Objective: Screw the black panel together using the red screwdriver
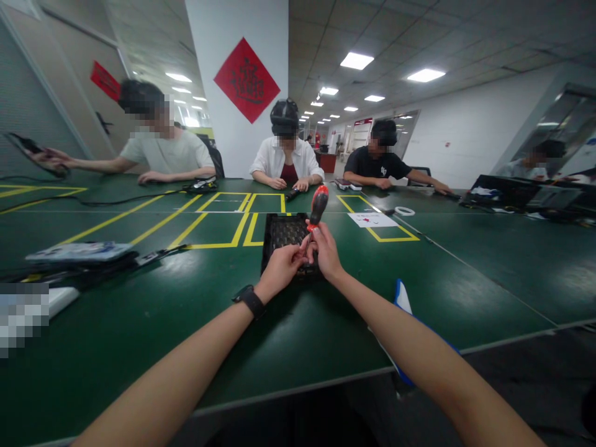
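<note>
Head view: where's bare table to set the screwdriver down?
Bare table right of the black tray, nearer than the paper sheet. Also between the left hand and the flat stack. Crowded at the tray, where the right hand holds the screwdriver.

both arms: stretched forward | left hand (pixel 282 267): fingers pinched | right hand (pixel 327 251): fingers curled closed, just beside left hand

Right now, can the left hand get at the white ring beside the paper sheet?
Probably not directly. The left hand sits at the black tray beside the screwdriver. The right hand and the screwdriver stand between it and the white ring, which lies farther right, past the paper sheet.
</note>
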Tool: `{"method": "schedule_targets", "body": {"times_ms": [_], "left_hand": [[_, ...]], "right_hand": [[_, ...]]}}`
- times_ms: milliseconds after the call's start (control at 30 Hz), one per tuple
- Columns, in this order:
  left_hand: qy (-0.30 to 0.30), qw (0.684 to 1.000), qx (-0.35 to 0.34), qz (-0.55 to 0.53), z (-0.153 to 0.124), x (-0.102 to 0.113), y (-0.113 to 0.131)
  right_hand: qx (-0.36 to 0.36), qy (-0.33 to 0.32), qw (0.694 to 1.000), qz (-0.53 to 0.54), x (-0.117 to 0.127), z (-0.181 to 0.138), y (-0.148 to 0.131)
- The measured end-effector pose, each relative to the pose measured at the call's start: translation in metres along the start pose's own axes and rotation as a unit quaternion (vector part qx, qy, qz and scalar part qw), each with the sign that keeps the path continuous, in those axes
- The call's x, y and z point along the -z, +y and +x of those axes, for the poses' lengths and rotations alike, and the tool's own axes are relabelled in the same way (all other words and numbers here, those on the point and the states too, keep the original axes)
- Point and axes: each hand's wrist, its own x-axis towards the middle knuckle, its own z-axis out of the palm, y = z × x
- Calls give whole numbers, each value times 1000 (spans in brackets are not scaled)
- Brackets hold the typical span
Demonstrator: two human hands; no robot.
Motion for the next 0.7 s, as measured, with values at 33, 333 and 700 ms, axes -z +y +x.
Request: {"method": "schedule_targets", "body": {"times_ms": [33,333,700], "left_hand": [[-6,1000,-5,-8,0,0,0],[-20,993,32,-116,1,5,9],[-22,999,10,-40,1,5,3]], "right_hand": [[-1,1,1000,1,0,0,0],[1,9,1000,2,0,-2,-3],[-13,3,1000,13,2,2,2]]}}
